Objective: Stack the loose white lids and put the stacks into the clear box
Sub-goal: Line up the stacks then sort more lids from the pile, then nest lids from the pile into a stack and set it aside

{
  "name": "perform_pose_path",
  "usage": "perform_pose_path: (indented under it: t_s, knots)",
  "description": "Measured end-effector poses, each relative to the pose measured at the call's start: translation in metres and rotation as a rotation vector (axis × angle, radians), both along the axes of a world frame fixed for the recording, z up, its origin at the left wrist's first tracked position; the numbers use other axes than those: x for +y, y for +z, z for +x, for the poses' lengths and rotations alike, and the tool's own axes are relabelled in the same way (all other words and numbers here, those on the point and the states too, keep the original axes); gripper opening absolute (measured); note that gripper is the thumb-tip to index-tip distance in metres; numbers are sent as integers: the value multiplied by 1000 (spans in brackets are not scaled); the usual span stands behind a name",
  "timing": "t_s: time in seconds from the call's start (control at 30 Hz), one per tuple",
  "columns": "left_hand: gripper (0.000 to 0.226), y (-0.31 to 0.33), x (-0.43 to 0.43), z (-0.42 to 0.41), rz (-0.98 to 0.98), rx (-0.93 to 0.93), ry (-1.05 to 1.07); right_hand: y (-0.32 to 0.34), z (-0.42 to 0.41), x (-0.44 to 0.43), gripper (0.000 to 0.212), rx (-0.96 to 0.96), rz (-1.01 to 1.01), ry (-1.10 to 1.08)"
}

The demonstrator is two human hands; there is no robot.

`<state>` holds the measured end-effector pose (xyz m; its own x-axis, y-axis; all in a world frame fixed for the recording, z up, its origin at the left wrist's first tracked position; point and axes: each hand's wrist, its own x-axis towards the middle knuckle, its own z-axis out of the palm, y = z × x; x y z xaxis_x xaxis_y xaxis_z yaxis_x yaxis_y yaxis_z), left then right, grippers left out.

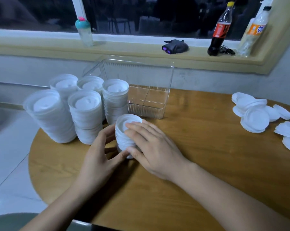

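A short stack of white lids (124,135) stands on the round wooden table (191,164), just in front of the clear box (149,90). My left hand (99,155) curls round the stack's left side, thumb at its base. My right hand (151,145) lies over its right side with fingers stretched across the top lid and thumb at the base. Several taller lid stacks (86,114) stand to the left of the box. Loose lids (257,114) lie scattered at the table's right edge. The box holds nothing that I can see.
A window ledge (141,52) runs behind the table with a teal-capped bottle (84,30), a dark pouch (175,46), a cola bottle (219,30) and an orange-label bottle (254,30). The table's left edge drops to a tiled floor (7,155).
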<state>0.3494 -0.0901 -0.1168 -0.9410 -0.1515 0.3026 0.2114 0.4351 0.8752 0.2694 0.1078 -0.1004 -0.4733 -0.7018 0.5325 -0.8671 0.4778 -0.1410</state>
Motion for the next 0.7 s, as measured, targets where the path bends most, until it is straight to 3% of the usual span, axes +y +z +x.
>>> perform_pose_path:
  t_s: [0.33,0.5,0.7]
  knots:
    - [52,-15,-18,25,-50,5,167,-2,-14,-40,45,23,-6,-6]
    - [34,-12,-18,26,-174,1,140,-3,-18,-47,50,21,24,-10]
    - [31,-11,-14,26,-245,-33,111,0,-18,-48,56,-46,3,19]
